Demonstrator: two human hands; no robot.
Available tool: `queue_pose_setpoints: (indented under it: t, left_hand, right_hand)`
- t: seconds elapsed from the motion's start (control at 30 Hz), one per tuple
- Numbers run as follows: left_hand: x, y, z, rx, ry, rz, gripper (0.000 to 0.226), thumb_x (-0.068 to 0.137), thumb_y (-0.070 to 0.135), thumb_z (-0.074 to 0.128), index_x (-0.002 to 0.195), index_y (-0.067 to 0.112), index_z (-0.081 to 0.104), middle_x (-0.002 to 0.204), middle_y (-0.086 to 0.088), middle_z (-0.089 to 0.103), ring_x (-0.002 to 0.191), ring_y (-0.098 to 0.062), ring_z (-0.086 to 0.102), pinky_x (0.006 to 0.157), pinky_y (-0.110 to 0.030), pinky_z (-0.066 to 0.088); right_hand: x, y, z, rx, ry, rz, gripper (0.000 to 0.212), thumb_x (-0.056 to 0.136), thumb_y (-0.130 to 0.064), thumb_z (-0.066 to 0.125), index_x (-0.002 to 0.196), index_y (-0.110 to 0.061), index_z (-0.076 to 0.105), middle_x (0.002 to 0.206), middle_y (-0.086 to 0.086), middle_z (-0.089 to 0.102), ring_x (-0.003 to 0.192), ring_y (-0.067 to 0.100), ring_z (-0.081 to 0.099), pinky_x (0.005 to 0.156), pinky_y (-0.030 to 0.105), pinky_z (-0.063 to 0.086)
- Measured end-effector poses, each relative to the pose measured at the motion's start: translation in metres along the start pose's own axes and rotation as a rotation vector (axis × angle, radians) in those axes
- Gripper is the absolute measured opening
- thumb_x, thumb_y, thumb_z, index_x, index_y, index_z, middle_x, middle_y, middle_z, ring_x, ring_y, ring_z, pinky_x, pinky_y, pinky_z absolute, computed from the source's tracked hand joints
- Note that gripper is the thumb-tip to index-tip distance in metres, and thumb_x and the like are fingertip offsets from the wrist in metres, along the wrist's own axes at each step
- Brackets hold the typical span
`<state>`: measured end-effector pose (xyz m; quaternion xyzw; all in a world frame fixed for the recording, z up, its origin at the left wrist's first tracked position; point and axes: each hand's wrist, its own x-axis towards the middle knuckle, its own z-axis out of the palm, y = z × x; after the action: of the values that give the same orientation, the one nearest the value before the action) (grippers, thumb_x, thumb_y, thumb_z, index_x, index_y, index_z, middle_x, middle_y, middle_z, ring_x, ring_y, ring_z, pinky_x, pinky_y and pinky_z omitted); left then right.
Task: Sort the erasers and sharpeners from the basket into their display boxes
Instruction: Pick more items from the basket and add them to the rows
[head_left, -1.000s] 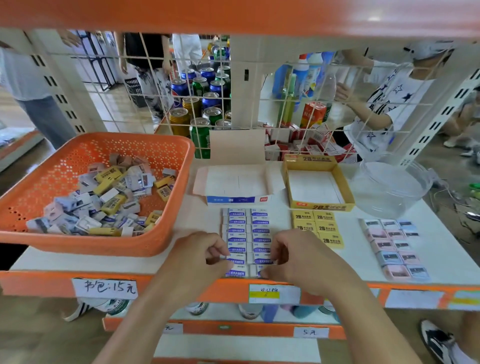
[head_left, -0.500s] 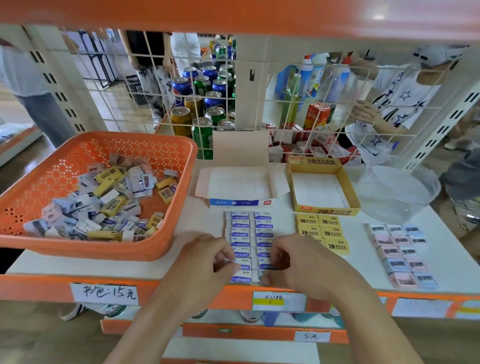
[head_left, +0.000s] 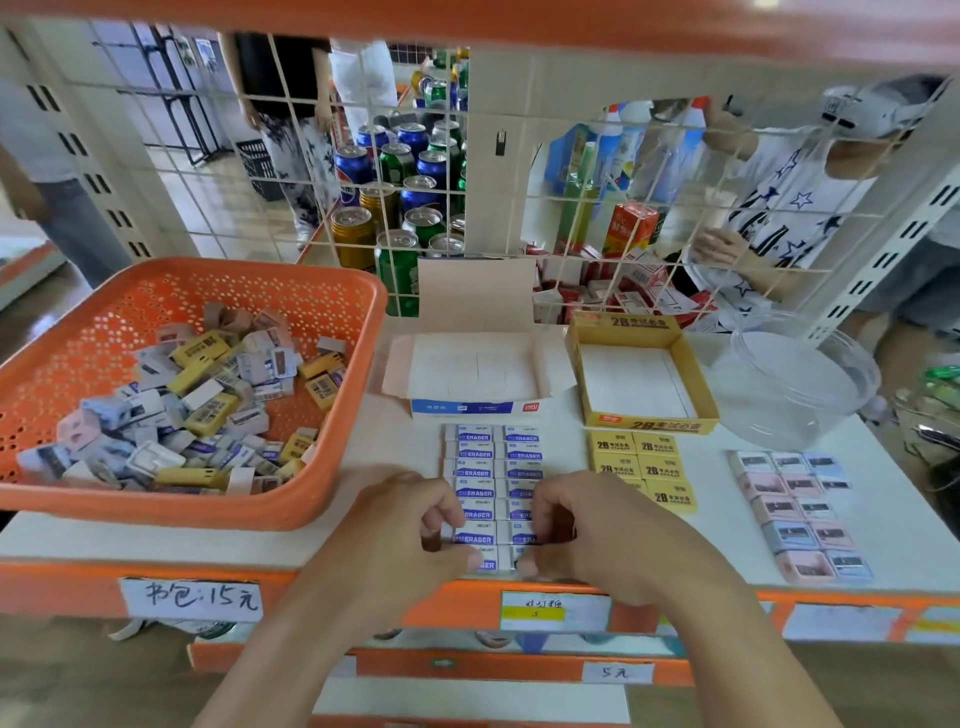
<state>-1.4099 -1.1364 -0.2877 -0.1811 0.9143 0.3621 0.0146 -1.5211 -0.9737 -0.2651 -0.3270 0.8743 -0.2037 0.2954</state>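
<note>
Clamped between curled fingers of left hand (head_left: 410, 530) and right hand (head_left: 597, 535): nearest rows of blue-white erasers (head_left: 493, 470) marked "ERASER", at shelf front. Behind: blue-white box (head_left: 475, 408), yellow "2B" box (head_left: 644, 426). At left: orange basket (head_left: 322, 499). On price tag (head_left: 192, 600): "书包:15元".

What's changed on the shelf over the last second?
Almost nothing. The left hand and right hand stay at the near end of the blue-and-white erasers, curled fingers pinching the nearest ones; nothing picked up or let go. The orange basket, blue display box, yellow display box, yellow erasers and pastel sharpeners have not moved.
</note>
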Motion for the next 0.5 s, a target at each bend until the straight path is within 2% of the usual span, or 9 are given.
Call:
queue_pose_setpoints:
  t: [0.17, 0.27, 0.37, 0.47, 0.5]
  left_hand:
    - [0.000, 0.006, -0.005, 0.035, 0.004, 0.019, 0.019, 0.076, 0.039, 0.075, 0.082, 0.033, 0.058, 0.089, 0.014, 0.053, 0.079, 0.002, 0.053, 0.066, -0.009, 0.040]
    - [0.000, 0.016, -0.009, 0.063, 0.114, 0.104, 0.014, 0.082, 0.039, 0.069, 0.091, 0.032, 0.060, 0.093, 0.016, 0.051, 0.078, 0.003, 0.055, 0.072, -0.013, 0.046]
    - [0.001, 0.029, -0.016, 0.146, 0.258, 0.218, 0.020, 0.088, 0.039, 0.061, 0.105, 0.029, 0.060, 0.108, 0.017, 0.050, 0.091, -0.002, 0.055, 0.082, -0.024, 0.048]
    - [0.001, 0.039, -0.030, 0.237, 0.358, 0.329, 0.024, 0.087, 0.039, 0.050, 0.103, 0.025, 0.061, 0.105, 0.010, 0.052, 0.086, -0.008, 0.054, 0.070, -0.025, 0.045]
    - [0.000, 0.040, -0.037, 0.254, 0.377, 0.335, 0.026, 0.085, 0.039, 0.048, 0.101, 0.023, 0.062, 0.102, 0.009, 0.054, 0.082, -0.007, 0.053, 0.066, -0.023, 0.041]
  right_hand:
    - [-0.001, -0.001, -0.004, -0.011, 0.012, 0.003, 0.024, 0.078, -0.036, 0.076, 0.076, -0.023, 0.055, 0.074, -0.010, 0.058, 0.065, 0.006, 0.052, 0.056, 0.021, 0.039]
    - [0.000, -0.007, -0.007, -0.023, 0.158, -0.025, 0.024, 0.083, -0.043, 0.067, 0.075, -0.024, 0.054, 0.074, -0.007, 0.058, 0.065, 0.008, 0.052, 0.059, 0.026, 0.043]
    - [0.004, -0.017, -0.007, -0.060, 0.342, -0.113, 0.018, 0.088, -0.039, 0.062, 0.078, -0.027, 0.053, 0.078, -0.011, 0.056, 0.071, 0.005, 0.051, 0.063, 0.026, 0.044]
    - [0.011, -0.033, -0.008, -0.073, 0.476, -0.250, 0.009, 0.089, -0.031, 0.061, 0.093, -0.026, 0.056, 0.093, -0.011, 0.055, 0.084, 0.008, 0.050, 0.072, 0.024, 0.041]
    - [0.014, -0.039, -0.008, -0.072, 0.506, -0.283, 0.014, 0.089, -0.030, 0.061, 0.101, -0.025, 0.057, 0.099, -0.010, 0.056, 0.087, 0.008, 0.049, 0.074, 0.022, 0.039]
